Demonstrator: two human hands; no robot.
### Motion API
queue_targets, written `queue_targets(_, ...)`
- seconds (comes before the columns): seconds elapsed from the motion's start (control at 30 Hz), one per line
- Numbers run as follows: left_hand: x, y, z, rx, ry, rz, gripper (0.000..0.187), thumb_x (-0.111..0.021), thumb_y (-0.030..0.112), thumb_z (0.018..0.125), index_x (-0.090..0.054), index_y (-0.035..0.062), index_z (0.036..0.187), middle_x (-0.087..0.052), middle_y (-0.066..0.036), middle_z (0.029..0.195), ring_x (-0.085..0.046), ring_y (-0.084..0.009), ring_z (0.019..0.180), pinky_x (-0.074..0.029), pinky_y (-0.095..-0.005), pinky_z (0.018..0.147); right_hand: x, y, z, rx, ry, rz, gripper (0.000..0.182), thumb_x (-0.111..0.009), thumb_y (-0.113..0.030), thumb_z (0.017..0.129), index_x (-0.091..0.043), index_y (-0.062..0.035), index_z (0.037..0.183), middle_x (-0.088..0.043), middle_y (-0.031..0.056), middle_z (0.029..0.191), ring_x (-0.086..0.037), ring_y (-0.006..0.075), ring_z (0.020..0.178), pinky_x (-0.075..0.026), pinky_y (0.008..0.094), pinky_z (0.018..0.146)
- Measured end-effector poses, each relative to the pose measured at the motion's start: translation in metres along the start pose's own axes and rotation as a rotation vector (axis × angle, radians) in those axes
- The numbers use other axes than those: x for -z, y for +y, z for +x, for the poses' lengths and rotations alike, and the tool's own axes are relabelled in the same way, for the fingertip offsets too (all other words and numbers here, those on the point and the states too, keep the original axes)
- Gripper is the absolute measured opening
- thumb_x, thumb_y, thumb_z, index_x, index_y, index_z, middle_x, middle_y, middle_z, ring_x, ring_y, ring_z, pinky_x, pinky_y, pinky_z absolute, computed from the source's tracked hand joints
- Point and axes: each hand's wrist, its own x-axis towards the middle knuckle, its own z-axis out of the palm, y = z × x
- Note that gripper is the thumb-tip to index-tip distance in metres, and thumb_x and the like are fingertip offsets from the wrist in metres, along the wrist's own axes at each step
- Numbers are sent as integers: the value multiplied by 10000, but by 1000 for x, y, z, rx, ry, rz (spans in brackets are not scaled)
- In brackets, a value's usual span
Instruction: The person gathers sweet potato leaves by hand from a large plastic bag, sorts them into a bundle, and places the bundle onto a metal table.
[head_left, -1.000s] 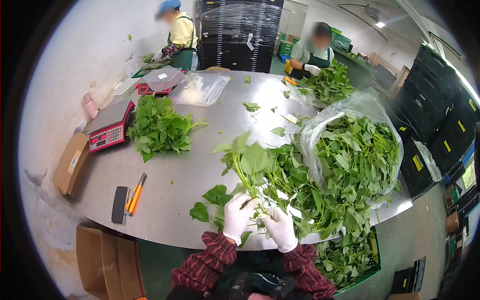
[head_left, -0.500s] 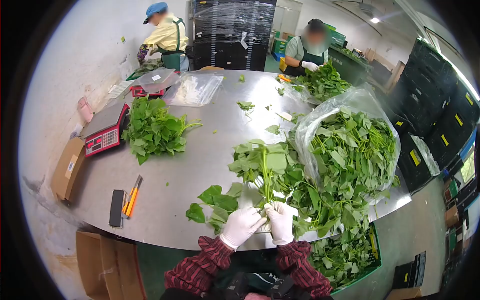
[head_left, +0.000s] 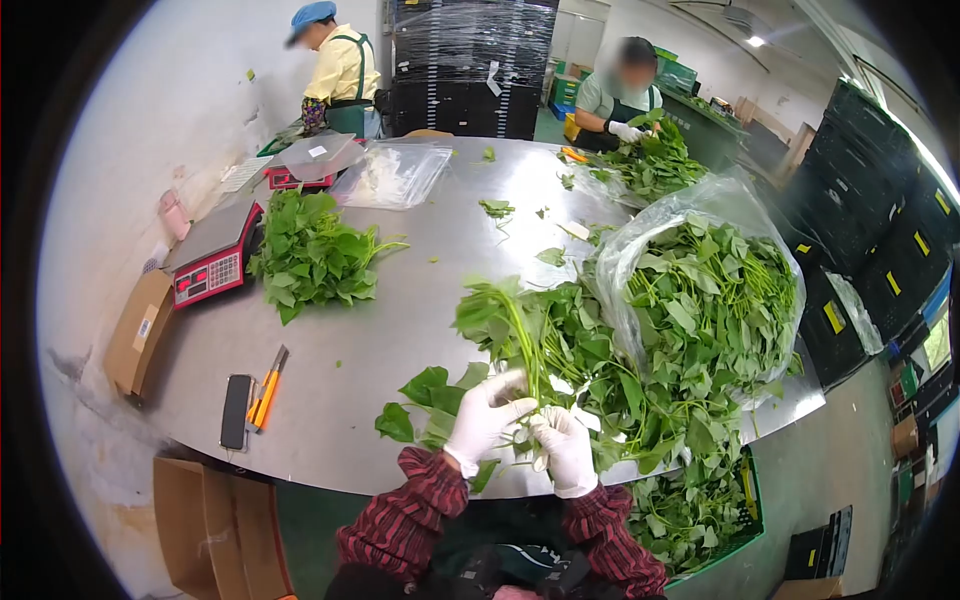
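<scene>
My left hand [head_left: 487,418], in a white glove, is closed around the stems of a small bunch of leafy greens [head_left: 517,322]. The bunch points away from me, its leaves over the table and its stem ends near my gloves. Close beside it, my right hand [head_left: 564,448], also gloved, pinches at the lower stem ends; the fingertips are partly hidden. Loose leaves [head_left: 432,392] lie left of my left hand. To the right, a heap of greens [head_left: 700,310] spills out of a clear plastic bag [head_left: 618,262] toward my right hand.
On the metal table [head_left: 370,400] lie a sorted pile of greens [head_left: 315,250], a red scale [head_left: 212,275], an orange knife [head_left: 266,390] and a phone [head_left: 235,412]. A green crate [head_left: 748,530] stands below right. Two co-workers [head_left: 350,75] stand across the table.
My left hand has risen slightly, its fingers now around the stems. The bunch's leafy top has tilted left. The far-right co-worker's hands have shifted over their greens.
</scene>
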Motion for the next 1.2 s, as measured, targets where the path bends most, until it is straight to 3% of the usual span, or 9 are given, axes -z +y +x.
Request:
queue_targets(0.1, -15, -12, -11, -128, 128, 214, 42, -637, 11, 787, -654, -21, 807, -616, -18, 744, -540, -59, 676, -453, -223, 622, 0, 2, 1, 26, 103, 37, 132, -566, -142, 900, -538, -28, 840, -533, 4, 653, -452, 50, 444, -358, 184, 391)
queue_targets(0.2, -23, -28, -33, -409, 77, 429, 66, -647, 11, 764, -640, -10, 826, -597, -53, 724, -572, -142, 658, -458, -254, 632, 1, -15, 5, 78, 186, 34, 136, -568, -135, 899, -529, -36, 814, -531, 4, 656, -444, 47, 440, -354, 180, 388)
queue_targets(0.37, 3, -15, -22, -461, 81, 684, 221, -721, 126, 702, -659, 40, 896, -563, -84, 964, -524, -259, 968, -425, -335, 830, 9, 0, 8, 172, 135, -153, 110, -583, -103, 882, -565, 2, 856, -571, 7, 678, -460, 43, 470, -345, 182, 394)
queue_targets(0.5, 2, 18, -9, 62, 71, -54, 159, -681, 74, 786, -639, -34, 894, -601, -3, 822, -531, -77, 735, -437, -227, 721, -9, -3, -4, -74, 40, -251, 174, -643, -163, 856, -593, 2, 875, -563, -16, 663, -444, 36, 499, -368, 202, 426)
queue_targets(0.8, -3, -16, -22, 131, 44, -226, 98, -668, 53, 786, -643, -38, 758, -576, 1, 729, -510, -66, 677, -411, -211, 639, 1, -3, 6, -66, -55, -274, 131, -651, -126, 828, -594, -9, 818, -626, 53, 669, -504, 66, 446, -359, 188, 369)
queue_targets(1.0, 18, -31, -11, 56, 272, -424, 87, -588, 47, 862, -616, -5, 927, -626, -49, 820, -575, -132, 700, -473, -257, 663, 17, -3, 4, 226, 287, -80, 150, -609, -144, 870, -570, -4, 833, -647, 80, 711, -511, 89, 434, -386, 208, 393)
queue_targets(1.07, 36, -33, -7, 1, 271, -539, 69, -586, 45, 865, -619, 6, 912, -620, -46, 824, -568, -128, 695, -468, -249, 655, 43, -16, 9, 66, 433, -337, 229, -635, -191, 858, -560, 17, 915, -653, 97, 746, -562, 116, 476, -429, 244, 431)
queue_targets(1.13, 39, -29, -11, 0, 280, -549, 61, -595, 48, 862, -621, 17, 906, -618, -43, 837, -564, -121, 711, -463, -245, 653, 91, 12, 28, 310, 749, -1504, 343, -666, -235, 836, -535, 46, 984, -649, 111, 757, -607, 141, 528, -464, 274, 473)
queue_targets(1.2, 36, -26, -11, -22, 277, -465, 62, -610, 65, 856, -625, 30, 905, -615, -36, 835, -561, -122, 725, -460, -245, 654, 88, -3, 25, 140, 705, -1446, 433, -685, -263, 818, -517, 65, 1045, -642, 127, 763, -619, 148, 564, -478, 288, 496)
